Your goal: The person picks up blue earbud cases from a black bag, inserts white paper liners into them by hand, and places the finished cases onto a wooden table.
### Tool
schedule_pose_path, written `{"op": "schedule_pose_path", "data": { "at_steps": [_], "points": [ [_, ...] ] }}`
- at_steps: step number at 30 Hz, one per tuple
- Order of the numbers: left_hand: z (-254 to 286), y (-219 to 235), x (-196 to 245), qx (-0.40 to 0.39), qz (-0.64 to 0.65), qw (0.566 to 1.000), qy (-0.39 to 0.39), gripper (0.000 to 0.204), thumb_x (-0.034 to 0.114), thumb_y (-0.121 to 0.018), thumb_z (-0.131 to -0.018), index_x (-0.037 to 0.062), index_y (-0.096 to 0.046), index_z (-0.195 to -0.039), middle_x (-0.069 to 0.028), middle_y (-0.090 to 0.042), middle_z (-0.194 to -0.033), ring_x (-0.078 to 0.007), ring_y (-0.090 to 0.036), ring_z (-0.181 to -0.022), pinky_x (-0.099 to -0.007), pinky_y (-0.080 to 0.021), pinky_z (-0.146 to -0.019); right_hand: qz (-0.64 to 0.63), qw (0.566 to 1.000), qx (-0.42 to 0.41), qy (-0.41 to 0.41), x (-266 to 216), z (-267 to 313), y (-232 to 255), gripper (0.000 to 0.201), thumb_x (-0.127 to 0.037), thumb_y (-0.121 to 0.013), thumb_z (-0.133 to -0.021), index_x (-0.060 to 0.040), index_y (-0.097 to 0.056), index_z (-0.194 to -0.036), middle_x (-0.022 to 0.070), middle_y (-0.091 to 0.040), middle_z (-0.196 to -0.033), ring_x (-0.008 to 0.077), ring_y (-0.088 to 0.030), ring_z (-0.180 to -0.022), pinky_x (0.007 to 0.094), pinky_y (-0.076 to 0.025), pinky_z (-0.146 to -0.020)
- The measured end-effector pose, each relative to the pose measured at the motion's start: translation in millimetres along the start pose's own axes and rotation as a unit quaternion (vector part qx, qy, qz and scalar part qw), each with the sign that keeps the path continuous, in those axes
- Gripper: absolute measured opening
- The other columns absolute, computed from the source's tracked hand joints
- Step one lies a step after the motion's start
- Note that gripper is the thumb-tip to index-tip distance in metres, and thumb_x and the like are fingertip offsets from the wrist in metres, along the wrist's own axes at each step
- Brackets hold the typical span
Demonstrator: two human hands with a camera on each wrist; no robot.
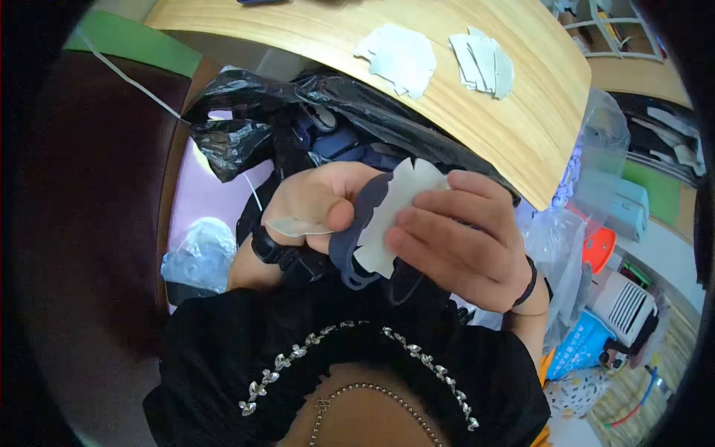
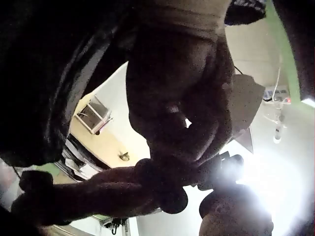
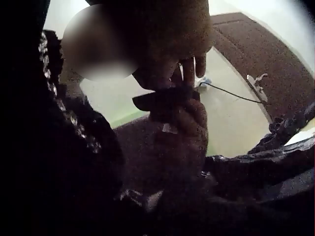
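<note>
In the head view my left hand (image 1: 316, 195) holds a dark grey, wavy-edged piece (image 1: 344, 249) with looped ends, its thumb bent over it. A small thin white piece (image 1: 294, 226) also sticks out beneath that thumb. My right hand (image 1: 473, 242) grips a larger white, notched-edge sheet (image 1: 387, 220) lying against the dark piece, fingers across its face and thumb hidden behind. Both hands meet above the lap. In the left wrist view the left hand (image 2: 177, 93) is a dark silhouette beside a grey flat piece (image 2: 246, 101). The right wrist view is very dark.
On the wooden table (image 1: 521, 127) lie two piles of white cut pieces, a left pile (image 1: 402, 59) and a right pile (image 1: 482, 63). A black plastic bag (image 1: 231, 141) with dark blue items (image 1: 339, 141) stands between table and lap. Clear plastic bags (image 1: 547, 238) hang at right.
</note>
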State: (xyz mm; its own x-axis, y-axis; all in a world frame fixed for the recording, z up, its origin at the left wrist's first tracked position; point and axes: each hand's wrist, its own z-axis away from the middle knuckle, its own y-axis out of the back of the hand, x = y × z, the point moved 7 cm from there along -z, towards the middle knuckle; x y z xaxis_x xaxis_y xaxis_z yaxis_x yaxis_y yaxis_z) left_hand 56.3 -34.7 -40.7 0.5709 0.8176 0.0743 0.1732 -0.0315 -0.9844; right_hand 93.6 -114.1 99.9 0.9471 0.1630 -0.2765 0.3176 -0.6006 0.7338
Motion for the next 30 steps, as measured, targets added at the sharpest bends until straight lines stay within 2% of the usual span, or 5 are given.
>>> {"op": "schedule_pose_path", "data": {
  "at_steps": [5,12,18,26,30],
  "points": [
    [-4,-8,-9,-0.023,0.021,0.999,0.034,0.078,0.029,-0.082,-0.069,-0.0142,-0.041,-0.120,-0.0131,-0.062,-0.095,-0.0118,-0.061,-0.076,-0.0184,-0.049,-0.058,-0.036,0.997,-0.040,-0.057,0,3,3,0.032,-0.006,-0.068,-0.058,-0.0046,-0.070,-0.090,0.0060,-0.065,-0.094,0.0223,-0.063,-0.090,0.0447,-0.046,-0.092],
    [-3,11,-19,-0.020,0.042,0.999,-0.001,0.081,0.044,-0.079,-0.069,-0.0137,-0.046,-0.115,-0.0076,-0.062,-0.081,-0.0060,-0.055,-0.052,-0.0142,-0.043,-0.042,-0.018,0.998,-0.035,-0.046,-6,0,0,0.026,-0.007,-0.068,-0.064,-0.0053,-0.069,-0.089,0.0062,-0.065,-0.092,0.0223,-0.064,-0.088,0.0481,-0.045,-0.095],
    [5,19,-11,0.201,-0.015,0.975,-0.089,0.073,0.050,-0.072,-0.074,-0.0097,-0.052,-0.111,-0.0075,-0.063,-0.083,-0.0077,-0.060,-0.061,-0.0167,-0.049,-0.049,0.011,0.996,-0.036,-0.075,-7,1,-7,0.025,-0.008,-0.066,-0.066,-0.0022,-0.066,-0.091,0.0100,-0.064,-0.091,0.0241,-0.064,-0.087,0.0492,-0.045,-0.095],
    [7,7,-4,0.227,-0.050,0.966,-0.113,0.071,0.052,-0.070,-0.075,-0.0085,-0.053,-0.109,-0.0073,-0.063,-0.086,-0.0080,-0.061,-0.069,-0.0169,-0.050,-0.055,0.027,0.994,-0.017,-0.108,-8,8,-14,0.024,-0.008,-0.066,-0.069,-0.0068,-0.065,-0.093,0.0079,-0.064,-0.093,0.0257,-0.059,-0.092,0.0535,-0.039,-0.097],
    [-6,-4,4,0.140,-0.083,0.983,-0.085,0.076,0.056,-0.070,-0.073,-0.0083,-0.054,-0.109,-0.0062,-0.063,-0.084,-0.0074,-0.060,-0.066,-0.0163,-0.050,-0.053,0.143,0.976,-0.032,-0.160,-3,8,-14,0.031,-0.003,-0.064,-0.067,-0.0197,-0.063,-0.094,0.0047,-0.062,-0.100,0.0255,-0.051,-0.094,0.0588,-0.034,-0.098]
  ]
}}
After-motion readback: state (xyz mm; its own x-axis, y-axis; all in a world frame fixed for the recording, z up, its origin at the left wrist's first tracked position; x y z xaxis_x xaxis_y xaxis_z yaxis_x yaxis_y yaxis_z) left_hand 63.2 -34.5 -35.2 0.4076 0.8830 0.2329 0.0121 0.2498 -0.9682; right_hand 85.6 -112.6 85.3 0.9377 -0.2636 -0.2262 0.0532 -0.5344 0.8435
